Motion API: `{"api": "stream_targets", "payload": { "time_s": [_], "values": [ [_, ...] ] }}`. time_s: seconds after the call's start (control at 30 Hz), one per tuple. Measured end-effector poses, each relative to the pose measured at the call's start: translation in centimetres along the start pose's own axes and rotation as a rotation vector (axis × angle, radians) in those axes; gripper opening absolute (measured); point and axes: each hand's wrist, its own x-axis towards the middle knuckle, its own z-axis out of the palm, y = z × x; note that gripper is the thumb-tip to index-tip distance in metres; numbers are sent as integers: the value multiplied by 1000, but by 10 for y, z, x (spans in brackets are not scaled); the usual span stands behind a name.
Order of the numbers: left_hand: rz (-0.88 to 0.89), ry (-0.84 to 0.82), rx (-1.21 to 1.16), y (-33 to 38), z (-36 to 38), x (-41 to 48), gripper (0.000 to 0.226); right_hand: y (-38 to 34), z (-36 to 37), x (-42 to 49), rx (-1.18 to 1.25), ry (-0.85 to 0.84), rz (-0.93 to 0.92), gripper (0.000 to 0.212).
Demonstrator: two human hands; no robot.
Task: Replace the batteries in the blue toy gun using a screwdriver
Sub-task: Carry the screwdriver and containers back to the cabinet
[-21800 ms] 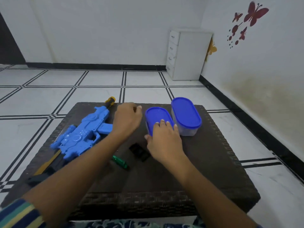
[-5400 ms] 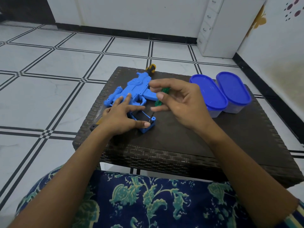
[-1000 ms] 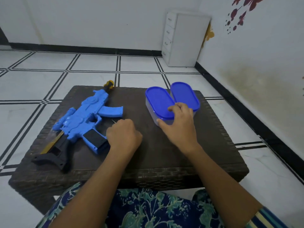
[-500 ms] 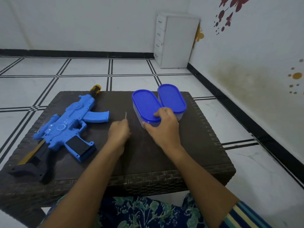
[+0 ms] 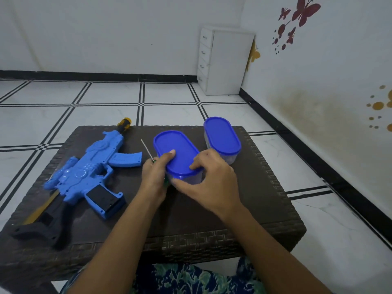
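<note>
1. A dark woven bench carries three things.
2. A blue toy gun lies flat on its left half, muzzle toward the far edge.
3. Two blue-lidded tubs: the near tub mid-bench, the far tub behind it to the right, slightly apart.

Room in a home, plainly furnished.
White tiled floor with black lines; black skirting; white chest of drawers in the corner; red butterfly stickers on the painted wall, which carries a brownish stain; low dark woven table.
</note>
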Motion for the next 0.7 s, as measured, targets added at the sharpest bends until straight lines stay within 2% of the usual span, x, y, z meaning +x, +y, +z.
{"api": "stream_targets", "payload": {
  "time_s": [0.03, 0.1, 0.17, 0.2, 0.3, 0.37, 0.57, 0.7],
  "values": [
    [10, 5, 8, -2, -1, 2, 45, 1, -6, 4, 62, 7, 63, 37],
    [43, 11, 70, -6, -2, 5, 36, 9, -15, 16, 226, 157, 252, 35],
    [66, 12, 106, -9, -2, 7, 33, 33, -15, 29, 244, 339, 477, 33],
    [77, 15, 108, -9, -2, 7, 32, 48, -14, 35, 233, 376, 590, 34],
    [98, 18, 104, -8, -3, 8, 34, 77, -2, 43, 258, 325, 898, 51],
    [99, 27, 114, -9, -3, 8, 34, 84, 7, 46, 293, 312, 939, 47],
    [131, 69, 133, -17, 8, 4, 32, 73, 6, 55, 412, 435, 980, 18],
    [166, 80, 140, -20, 15, 2, 32, 61, -3, 50, 490, 438, 1027, 10]
  ]
}}
